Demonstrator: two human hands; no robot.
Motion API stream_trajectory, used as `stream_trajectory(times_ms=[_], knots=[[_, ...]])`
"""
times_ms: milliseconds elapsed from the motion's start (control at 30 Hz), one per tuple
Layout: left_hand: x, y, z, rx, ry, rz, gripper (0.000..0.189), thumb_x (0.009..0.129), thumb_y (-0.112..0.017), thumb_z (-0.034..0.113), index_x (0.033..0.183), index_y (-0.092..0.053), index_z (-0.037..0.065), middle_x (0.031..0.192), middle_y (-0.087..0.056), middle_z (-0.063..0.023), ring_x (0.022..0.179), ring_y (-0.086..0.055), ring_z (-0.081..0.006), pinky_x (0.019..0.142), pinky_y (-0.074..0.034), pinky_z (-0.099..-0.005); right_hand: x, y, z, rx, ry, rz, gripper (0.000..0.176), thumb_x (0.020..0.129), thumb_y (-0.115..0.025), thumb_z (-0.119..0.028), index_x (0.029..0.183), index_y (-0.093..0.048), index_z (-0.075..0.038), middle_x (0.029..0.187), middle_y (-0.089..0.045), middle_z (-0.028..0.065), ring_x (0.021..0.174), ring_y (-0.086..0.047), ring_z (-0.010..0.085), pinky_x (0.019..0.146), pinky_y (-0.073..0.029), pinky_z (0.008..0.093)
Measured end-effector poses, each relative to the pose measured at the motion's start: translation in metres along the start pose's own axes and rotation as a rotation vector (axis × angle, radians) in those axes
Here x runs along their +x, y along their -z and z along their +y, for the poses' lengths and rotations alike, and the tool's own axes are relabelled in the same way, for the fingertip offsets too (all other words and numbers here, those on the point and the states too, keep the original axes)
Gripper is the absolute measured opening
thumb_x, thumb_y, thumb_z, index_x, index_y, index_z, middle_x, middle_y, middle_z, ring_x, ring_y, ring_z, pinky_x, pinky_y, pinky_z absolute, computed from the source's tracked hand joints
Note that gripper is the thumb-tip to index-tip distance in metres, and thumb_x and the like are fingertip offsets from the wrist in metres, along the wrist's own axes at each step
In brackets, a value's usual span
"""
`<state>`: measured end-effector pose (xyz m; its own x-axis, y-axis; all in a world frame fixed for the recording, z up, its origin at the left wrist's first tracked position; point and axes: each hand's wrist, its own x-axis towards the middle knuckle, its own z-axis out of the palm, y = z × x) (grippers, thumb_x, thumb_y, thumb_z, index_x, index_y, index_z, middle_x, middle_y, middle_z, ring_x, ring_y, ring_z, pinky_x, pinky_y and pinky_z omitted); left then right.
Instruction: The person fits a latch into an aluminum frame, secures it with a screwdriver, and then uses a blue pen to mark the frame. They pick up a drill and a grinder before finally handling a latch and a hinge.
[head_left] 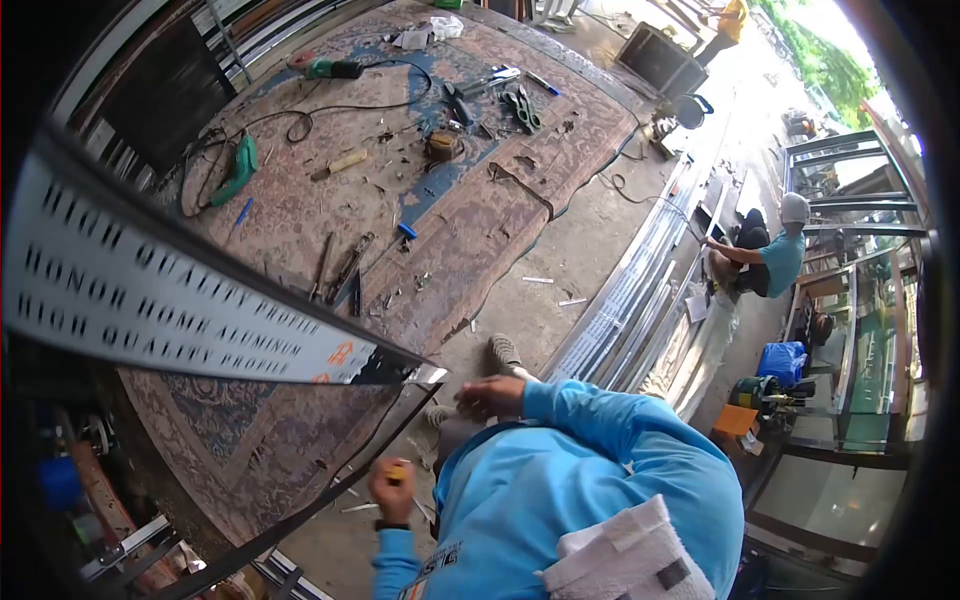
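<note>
My left hand (392, 484) is closed around a small yellow object (397, 473), mostly covered by the fingers. Nearer my waist and feet is my right hand (490, 397); its fingers are blurred, and whether it holds anything cannot be made out. A long aluminum profile (170, 285) with printed film slants in from the left, its end (427, 374) short of my right hand. Beyond it, a patterned carpet (440, 300) carries a green power tool (237, 172), another corded tool (330, 68), scissors (522, 109) and a brown tape roll (443, 146).
Long profiles (610, 310) lie on the floor at right, where a person in a grey cap (782, 262) crouches. Another person in yellow (730, 22) is farther back. Glazed frames (870, 340), a blue bag (782, 363) and an orange box (735, 420) stand along the right.
</note>
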<state>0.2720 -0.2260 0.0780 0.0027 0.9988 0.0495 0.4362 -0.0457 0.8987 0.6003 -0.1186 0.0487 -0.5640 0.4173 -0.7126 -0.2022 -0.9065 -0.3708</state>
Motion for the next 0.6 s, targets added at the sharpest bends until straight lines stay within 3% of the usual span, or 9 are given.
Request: stream_trajectory(times_ms=[133,233,300,367,400,467,533,567,600], knots=[[0.065,-0.079,0.110,-0.037,-0.090,-0.165,0.025,0.080,-0.078,0.001,0.103,-0.067,0.002,0.097,-0.069,-0.0151,0.090,-0.069,-0.0325,0.080,-0.055,-0.0399,0.011,-0.008,0.004,0.355,-0.166,-0.255,0.029,0.108,-0.045,-0.024,0.117,-0.062,-0.003,0.112,-0.069,0.0107,0.105,-0.067,0.0234,0.093,-0.054,0.0386],[0.105,-0.113,0.130,0.010,-0.076,-0.170,0.029,0.082,-0.080,0.008,0.107,-0.065,0.001,0.099,-0.069,-0.0164,0.091,-0.069,-0.0317,0.080,-0.054,-0.0383,-0.001,0.017,-0.040,0.264,-0.139,-0.165,0.023,0.107,-0.045,-0.023,0.108,-0.061,-0.006,0.100,-0.067,0.0075,0.093,-0.064,0.0192,0.085,-0.052,0.0353],[0.132,-0.137,0.139,-0.075,0.121,-0.155,0.034,0.085,-0.079,0.012,0.113,-0.062,0.001,0.101,-0.067,-0.0177,0.091,-0.068,-0.0311,0.080,-0.054,-0.0386,0.024,0.077,-0.056,0.241,-0.126,-0.084,0.024,0.106,-0.048,-0.025,0.099,-0.063,-0.008,0.087,-0.065,0.0039,0.079,-0.062,0.0169,0.070,-0.050,0.0330],[0.153,-0.172,0.115,-0.131,0.163,-0.088,0.042,0.091,-0.074,0.019,0.125,-0.055,0.002,0.100,-0.065,-0.0175,0.090,-0.066,-0.0296,0.081,-0.052,-0.0391,0.037,0.123,-0.105,0.131,0.150,0.133,0.020,0.102,-0.055,-0.025,0.093,-0.065,-0.010,0.076,-0.065,0.0037,0.065,-0.062,0.0171,0.057,-0.050,0.0331],[0.176,-0.185,0.122,-0.113,0.249,-0.096,0.040,0.095,-0.068,0.017,0.128,-0.052,0.002,0.107,-0.063,-0.0171,0.095,-0.063,-0.0287,0.085,-0.051,-0.0391,0.021,0.133,-0.154,-0.046,0.238,0.214,0.013,0.092,-0.064,-0.017,0.098,-0.066,-0.005,0.078,-0.063,0.0070,0.067,-0.063,0.0185,0.061,-0.053,0.0334],[0.227,-0.222,0.106,-0.133,0.213,0.017,0.040,0.098,-0.065,0.016,0.134,-0.051,0.003,0.113,-0.062,-0.0115,0.102,-0.061,-0.0206,0.089,-0.050,-0.0350,0.044,0.186,-0.219,-0.434,0.613,0.485,0.017,0.090,-0.057,-0.011,0.102,-0.064,0.000,0.082,-0.067,0.0091,0.073,-0.065,0.0198,0.065,-0.056,0.0354],[0.283,-0.253,0.077,-0.118,0.241,0.107,0.041,0.098,-0.061,0.014,0.135,-0.048,0.000,0.121,-0.058,-0.0198,0.110,-0.059,-0.0323,0.096,-0.047,-0.0408,0.077,0.248,-0.277,-0.527,0.874,0.434,0.022,0.088,-0.052,-0.001,0.105,-0.065,0.002,0.091,-0.072,0.0126,0.080,-0.070,0.0225,0.074,-0.057,0.0359],[0.312,-0.263,0.065,-0.003,0.211,0.149,0.044,0.098,-0.062,0.013,0.137,-0.048,0.001,0.123,-0.057,-0.0206,0.112,-0.058,-0.0352,0.097,-0.047,-0.0430,0.075,0.255,-0.312,-0.789,0.916,0.597,0.028,0.085,-0.050,0.002,0.109,-0.065,0.001,0.096,-0.074,0.0166,0.085,-0.072,0.0269,0.077,-0.057,0.0377],[0.336,-0.266,0.058,0.116,0.182,0.182,0.046,0.097,-0.062,0.012,0.139,-0.047,0.001,0.125,-0.056,-0.0213,0.114,-0.057,-0.0381,0.097,-0.047,-0.0452,0.067,0.254,-0.341,-0.768,1.016,0.592,0.027,0.087,-0.053,0.000,0.110,-0.066,-0.003,0.102,-0.073,0.0193,0.089,-0.072,0.0348,0.079,-0.056,0.0409]])
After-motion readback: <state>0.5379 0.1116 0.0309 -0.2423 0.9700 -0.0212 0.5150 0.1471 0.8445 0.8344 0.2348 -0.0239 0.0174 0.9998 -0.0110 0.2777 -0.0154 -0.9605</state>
